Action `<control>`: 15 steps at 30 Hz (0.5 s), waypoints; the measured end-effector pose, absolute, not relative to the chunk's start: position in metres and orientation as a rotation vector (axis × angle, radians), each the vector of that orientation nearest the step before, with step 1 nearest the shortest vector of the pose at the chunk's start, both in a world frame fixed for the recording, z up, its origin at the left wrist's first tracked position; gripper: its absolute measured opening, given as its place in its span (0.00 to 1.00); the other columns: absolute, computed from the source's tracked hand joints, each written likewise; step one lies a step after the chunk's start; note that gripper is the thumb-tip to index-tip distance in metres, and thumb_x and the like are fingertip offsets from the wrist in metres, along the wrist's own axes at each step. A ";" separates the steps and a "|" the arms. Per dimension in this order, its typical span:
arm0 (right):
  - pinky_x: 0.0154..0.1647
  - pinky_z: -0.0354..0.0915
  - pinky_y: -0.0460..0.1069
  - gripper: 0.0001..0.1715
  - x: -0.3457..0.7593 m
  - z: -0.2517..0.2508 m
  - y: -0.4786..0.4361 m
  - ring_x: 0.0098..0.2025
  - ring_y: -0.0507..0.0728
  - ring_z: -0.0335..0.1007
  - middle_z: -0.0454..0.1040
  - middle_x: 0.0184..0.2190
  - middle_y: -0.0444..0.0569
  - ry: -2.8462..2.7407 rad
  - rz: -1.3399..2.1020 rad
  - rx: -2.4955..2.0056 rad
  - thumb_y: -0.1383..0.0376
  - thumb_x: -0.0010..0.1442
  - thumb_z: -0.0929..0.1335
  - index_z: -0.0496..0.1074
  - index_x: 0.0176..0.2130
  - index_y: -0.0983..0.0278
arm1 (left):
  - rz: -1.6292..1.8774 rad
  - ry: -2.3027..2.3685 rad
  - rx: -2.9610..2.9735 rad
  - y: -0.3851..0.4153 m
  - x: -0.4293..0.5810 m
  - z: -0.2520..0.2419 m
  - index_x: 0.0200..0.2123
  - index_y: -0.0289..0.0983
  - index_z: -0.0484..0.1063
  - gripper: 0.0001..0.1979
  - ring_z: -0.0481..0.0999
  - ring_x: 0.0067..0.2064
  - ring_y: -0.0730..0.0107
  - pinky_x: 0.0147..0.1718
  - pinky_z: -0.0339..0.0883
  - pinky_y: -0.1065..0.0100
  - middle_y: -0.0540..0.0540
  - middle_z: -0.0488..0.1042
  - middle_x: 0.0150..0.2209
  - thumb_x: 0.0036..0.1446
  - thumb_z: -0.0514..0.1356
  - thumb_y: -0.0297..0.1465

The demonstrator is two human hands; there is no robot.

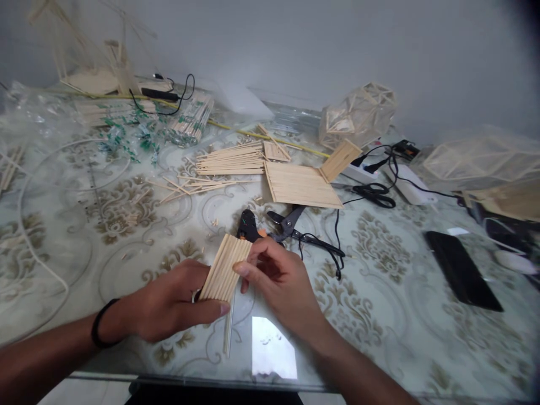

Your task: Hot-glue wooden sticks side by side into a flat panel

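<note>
A small panel of wooden sticks laid side by side (223,270) is held up above the table's front part. My left hand (175,298) grips its lower left side, thumb across the bottom edge. On the right edge of the panel, my right hand (278,275) pinches with thumb and fingers. Just below the panel, a thin clear glue stick (228,332) points toward the front edge; its upper end is hidden. Behind my right hand lies a black glue gun (248,225), partly covered, beside black-handled cutters (289,222).
A larger stick panel with an upright piece (301,185) stands behind the tools. Loose sticks (232,159) lie left of it. Black scissors (373,194), a power strip (363,173) and cables are at the right, with a black phone (463,270). Wrapped stick bundles (192,119) lie back left.
</note>
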State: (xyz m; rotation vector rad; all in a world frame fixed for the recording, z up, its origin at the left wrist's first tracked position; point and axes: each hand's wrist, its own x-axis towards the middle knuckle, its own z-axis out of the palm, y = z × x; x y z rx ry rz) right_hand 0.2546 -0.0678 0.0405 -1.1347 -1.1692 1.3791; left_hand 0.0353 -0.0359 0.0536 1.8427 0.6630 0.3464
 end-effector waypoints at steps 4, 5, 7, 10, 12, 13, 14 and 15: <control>0.26 0.68 0.43 0.20 0.258 0.037 -0.068 0.24 0.49 0.70 0.72 0.23 0.37 -1.314 1.232 -1.173 0.55 0.63 0.81 0.73 0.30 0.60 | 0.336 0.679 1.777 -0.037 0.036 0.054 0.28 0.39 0.61 0.17 0.62 0.28 0.74 0.28 0.57 0.71 0.56 0.60 0.26 0.70 0.60 0.36; 0.26 0.67 0.43 0.20 0.259 0.037 -0.068 0.24 0.49 0.70 0.73 0.23 0.37 -1.359 1.175 -1.188 0.55 0.63 0.81 0.74 0.29 0.60 | 0.335 0.677 1.777 -0.037 0.036 0.054 0.27 0.39 0.60 0.18 0.62 0.28 0.74 0.28 0.57 0.71 0.56 0.60 0.26 0.70 0.60 0.36; 0.26 0.64 0.43 0.19 0.261 0.038 -0.067 0.25 0.49 0.69 0.74 0.23 0.38 -1.428 1.069 -1.211 0.56 0.63 0.81 0.76 0.29 0.60 | 0.335 0.675 1.792 -0.037 0.036 0.054 0.27 0.39 0.59 0.18 0.62 0.28 0.74 0.29 0.57 0.70 0.56 0.60 0.26 0.70 0.59 0.36; 0.26 0.65 0.44 0.21 0.264 0.042 -0.065 0.25 0.49 0.68 0.73 0.23 0.38 -1.401 1.132 -1.200 0.55 0.61 0.82 0.75 0.27 0.61 | 0.328 0.697 1.836 -0.037 0.036 0.054 0.28 0.40 0.59 0.18 0.62 0.29 0.73 0.30 0.59 0.69 0.56 0.60 0.26 0.71 0.58 0.37; 0.25 0.69 0.44 0.22 0.265 0.044 -0.064 0.24 0.49 0.69 0.72 0.22 0.38 -1.293 1.348 -1.154 0.54 0.59 0.83 0.75 0.27 0.61 | 0.320 0.735 1.887 -0.037 0.035 0.053 0.29 0.39 0.62 0.17 0.64 0.30 0.72 0.32 0.61 0.70 0.55 0.63 0.27 0.71 0.57 0.37; 0.25 0.70 0.44 0.21 0.265 0.046 -0.063 0.23 0.49 0.69 0.72 0.22 0.38 -1.229 1.457 -1.117 0.53 0.58 0.83 0.75 0.28 0.61 | 0.315 0.750 1.921 -0.037 0.035 0.053 0.29 0.39 0.65 0.16 0.66 0.31 0.72 0.33 0.63 0.70 0.54 0.65 0.27 0.71 0.57 0.37; 0.24 0.72 0.44 0.21 0.266 0.046 -0.063 0.23 0.49 0.69 0.72 0.22 0.37 -1.168 1.545 -1.076 0.53 0.58 0.83 0.76 0.29 0.61 | 0.312 0.759 1.967 -0.037 0.034 0.052 0.31 0.39 0.67 0.15 0.67 0.31 0.72 0.34 0.64 0.70 0.54 0.67 0.28 0.72 0.56 0.37; 0.24 0.73 0.44 0.20 0.266 0.047 -0.063 0.22 0.49 0.69 0.71 0.22 0.37 -1.119 1.608 -1.034 0.53 0.58 0.83 0.77 0.30 0.61 | 0.312 0.761 2.015 -0.036 0.034 0.051 0.32 0.38 0.69 0.15 0.69 0.31 0.72 0.34 0.65 0.71 0.54 0.69 0.28 0.72 0.55 0.36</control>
